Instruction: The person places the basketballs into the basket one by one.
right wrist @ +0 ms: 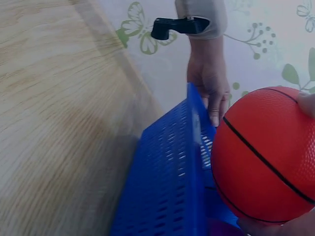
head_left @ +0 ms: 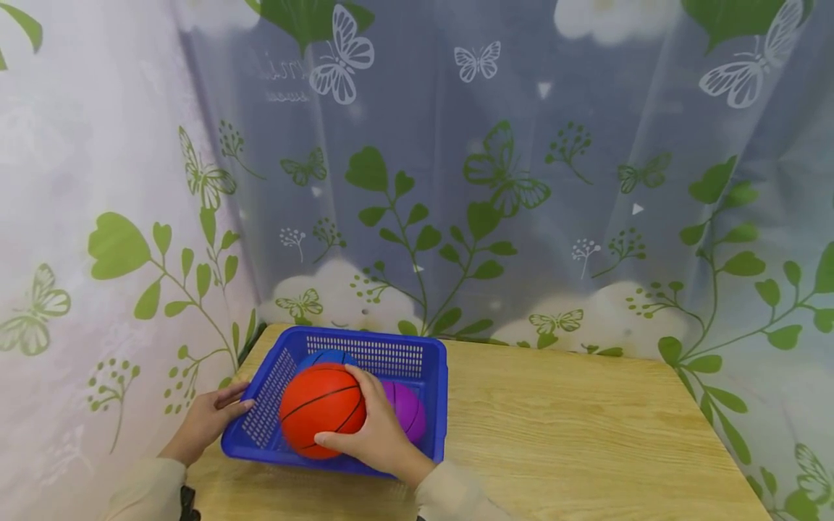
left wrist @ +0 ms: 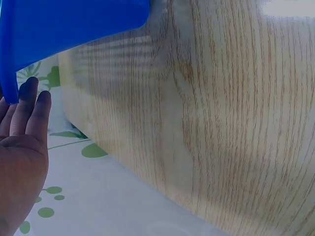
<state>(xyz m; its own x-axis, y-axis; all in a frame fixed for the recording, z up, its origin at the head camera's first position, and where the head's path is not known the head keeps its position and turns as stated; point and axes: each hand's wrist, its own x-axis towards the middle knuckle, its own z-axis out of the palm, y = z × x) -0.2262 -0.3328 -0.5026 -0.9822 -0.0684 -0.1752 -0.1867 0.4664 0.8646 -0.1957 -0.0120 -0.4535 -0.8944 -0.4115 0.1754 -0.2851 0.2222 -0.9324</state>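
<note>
My right hand (head_left: 380, 436) grips a red toy basketball (head_left: 319, 409) with black lines, thumb on its near side and fingers over its top right. The ball is over the opening of a blue plastic basket (head_left: 435, 362) with slotted walls; in the right wrist view, much of the red ball (right wrist: 266, 152) stands above the rim. A blue ball (head_left: 332, 356) lies behind it, mostly hidden, and a purple ball (head_left: 407, 414) sits to its right inside the basket. At the basket's left rim, my left hand (head_left: 207, 420) holds the edge, thumb on the rim and fingers along the outside.
The basket stands on the left part of a light wooden table (head_left: 573, 427). A curtain (head_left: 430, 181) printed with green leaves and butterflies hangs behind the table and at both sides. A dark strap (right wrist: 179, 25) shows at the left sleeve.
</note>
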